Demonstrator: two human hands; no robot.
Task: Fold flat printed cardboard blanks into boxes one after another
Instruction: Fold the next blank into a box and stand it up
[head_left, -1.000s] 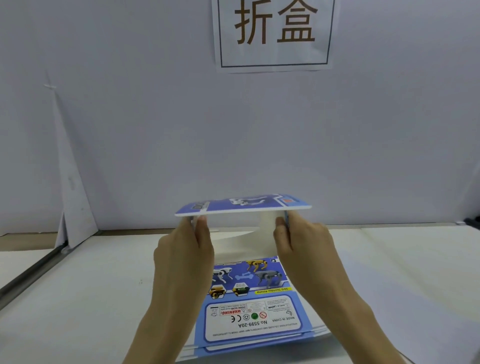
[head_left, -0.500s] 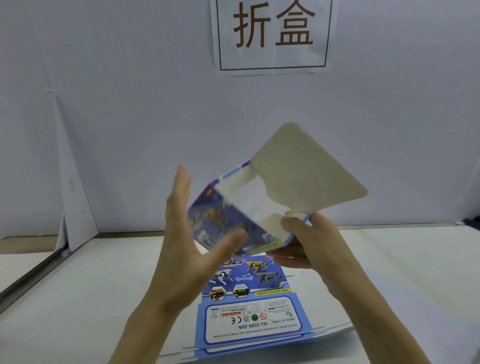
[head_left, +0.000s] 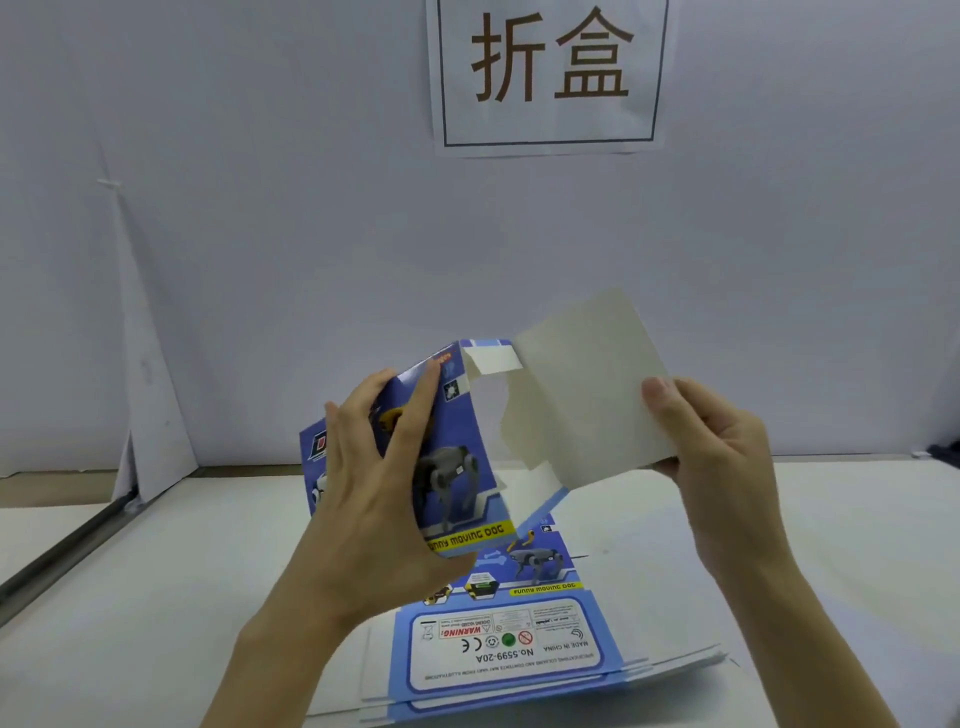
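Observation:
A blue printed cardboard box (head_left: 457, 467) with a robot dog picture is held up above the table, partly opened into shape. My left hand (head_left: 379, 467) grips its printed side, fingers spread over the picture. Its large plain grey flap (head_left: 587, 400) stands open to the right, and my right hand (head_left: 711, 457) pinches that flap's right edge between thumb and fingers. A smaller white flap (head_left: 491, 358) shows at the open end. Below, a stack of flat printed blanks (head_left: 509, 644) lies on the table.
The white table (head_left: 156, 597) runs to a pale wall close behind. A paper sign with two large characters (head_left: 550, 73) hangs on the wall. A folded white sheet (head_left: 150, 395) leans at the back left. A dark object (head_left: 945, 452) sits at the far right edge.
The blank was held flat and level with both hands; it has been lifted, turned and opened. My left hand closed onto the printed side and my right hand shifted out to the grey flap.

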